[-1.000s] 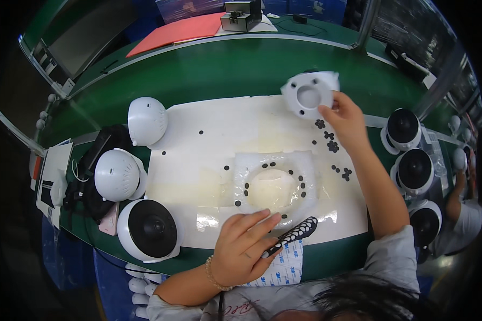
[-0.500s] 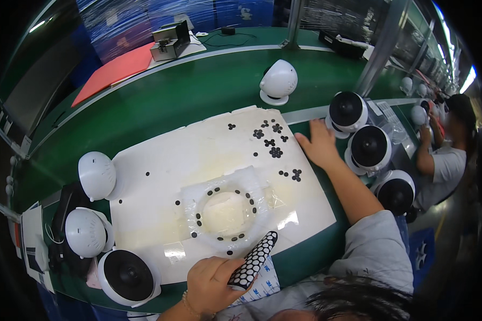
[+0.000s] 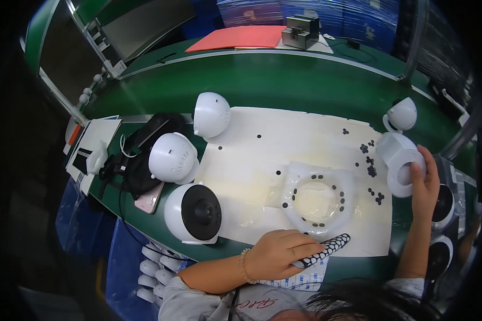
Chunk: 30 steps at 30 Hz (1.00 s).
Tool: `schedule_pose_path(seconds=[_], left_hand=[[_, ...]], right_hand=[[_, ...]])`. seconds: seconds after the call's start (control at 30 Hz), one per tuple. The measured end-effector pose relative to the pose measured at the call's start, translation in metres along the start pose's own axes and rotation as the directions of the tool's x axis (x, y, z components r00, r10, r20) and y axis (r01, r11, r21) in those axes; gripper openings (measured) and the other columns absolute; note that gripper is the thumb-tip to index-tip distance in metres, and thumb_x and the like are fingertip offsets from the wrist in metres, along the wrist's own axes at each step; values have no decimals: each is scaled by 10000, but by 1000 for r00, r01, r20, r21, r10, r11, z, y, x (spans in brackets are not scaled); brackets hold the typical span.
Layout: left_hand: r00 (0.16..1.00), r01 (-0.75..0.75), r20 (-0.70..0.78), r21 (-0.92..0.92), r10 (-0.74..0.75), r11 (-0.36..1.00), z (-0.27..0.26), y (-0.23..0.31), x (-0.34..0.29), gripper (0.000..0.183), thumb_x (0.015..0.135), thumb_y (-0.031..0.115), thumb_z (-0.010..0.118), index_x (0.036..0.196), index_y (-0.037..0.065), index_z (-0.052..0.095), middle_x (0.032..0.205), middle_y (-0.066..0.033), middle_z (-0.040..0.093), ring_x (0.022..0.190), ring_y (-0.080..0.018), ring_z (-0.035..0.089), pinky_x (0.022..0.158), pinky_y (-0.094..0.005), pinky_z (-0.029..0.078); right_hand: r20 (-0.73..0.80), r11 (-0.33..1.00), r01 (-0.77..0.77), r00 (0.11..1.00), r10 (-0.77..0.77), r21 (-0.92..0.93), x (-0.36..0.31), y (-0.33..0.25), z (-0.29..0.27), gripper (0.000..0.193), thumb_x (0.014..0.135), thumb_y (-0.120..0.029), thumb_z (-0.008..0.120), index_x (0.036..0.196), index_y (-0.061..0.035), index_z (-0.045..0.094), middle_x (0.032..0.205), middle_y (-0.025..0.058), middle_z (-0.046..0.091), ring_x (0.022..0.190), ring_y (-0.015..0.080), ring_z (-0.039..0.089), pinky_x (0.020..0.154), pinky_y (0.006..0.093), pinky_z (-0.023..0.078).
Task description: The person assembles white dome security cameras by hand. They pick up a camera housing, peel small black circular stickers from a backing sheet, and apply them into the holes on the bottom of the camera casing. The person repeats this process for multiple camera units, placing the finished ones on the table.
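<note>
My right hand [image 3: 425, 184] is closed on a white dome camera [image 3: 396, 151], held tipped over at the board's right edge, its round base towards me. My left hand [image 3: 285, 253], at the near edge, grips a curved black sheet with white round spots [image 3: 334, 246]. Between the hands, a ring of white foam [image 3: 290, 211] lies on the white board [image 3: 241, 187], with small black round pads [image 3: 341, 201] spaced about it. Loose black pads [image 3: 371, 170] lie in clusters near the held camera.
Several white dome cameras stand around: a group at left [image 3: 172, 157], one at the back right [image 3: 403, 114], and black-faced ones [image 3: 440, 257] beside my right forearm. A black bag [image 3: 144, 176] and a pink phone [image 3: 150, 199] lie at left. A metal box [image 3: 301, 33] sits behind.
The view has swung left. My right hand, formerly reaching beside the cameras at right, has taken hold of one and tipped it by the board. My left hand still grips the spotted sheet.
</note>
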State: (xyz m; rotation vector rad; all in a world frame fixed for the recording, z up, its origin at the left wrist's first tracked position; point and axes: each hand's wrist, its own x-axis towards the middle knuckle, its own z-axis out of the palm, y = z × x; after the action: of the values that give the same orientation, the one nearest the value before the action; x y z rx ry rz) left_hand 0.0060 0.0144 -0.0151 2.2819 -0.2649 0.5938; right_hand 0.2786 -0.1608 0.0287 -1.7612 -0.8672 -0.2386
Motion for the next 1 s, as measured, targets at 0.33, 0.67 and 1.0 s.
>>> schedule_pose_path(seconds=[0.33,0.67,1.0], left_hand=[[987,55,-141,-179,-81,982,-2,0,5,290,676,60,682,961,40,632,837,-113,635,683,-229,608,597,-287,477],[851,410,-142,-423,-506,808,-5,16,8,175,768,94,651,921,9,647,797,-115,631,695,-158,602,630,-257,471],[899,316,-125,-478,-420,820,-7,10,7,205,728,59,678,917,-4,628,804,-109,617,704,-159,580,626,-255,449]], right_hand=[[682,925,-301,729,65,233,0,-66,85,314,799,-137,608,1091,-27,569,1045,120,563,954,189,533,847,295,410],[452,850,479,722,-524,221,-69,-73,49,561,654,-234,737,1127,-39,507,1010,79,570,884,229,546,722,350,409],[542,902,363,721,-432,235,-75,-71,52,412,694,-138,692,1074,-82,542,819,49,597,720,219,571,630,320,432]])
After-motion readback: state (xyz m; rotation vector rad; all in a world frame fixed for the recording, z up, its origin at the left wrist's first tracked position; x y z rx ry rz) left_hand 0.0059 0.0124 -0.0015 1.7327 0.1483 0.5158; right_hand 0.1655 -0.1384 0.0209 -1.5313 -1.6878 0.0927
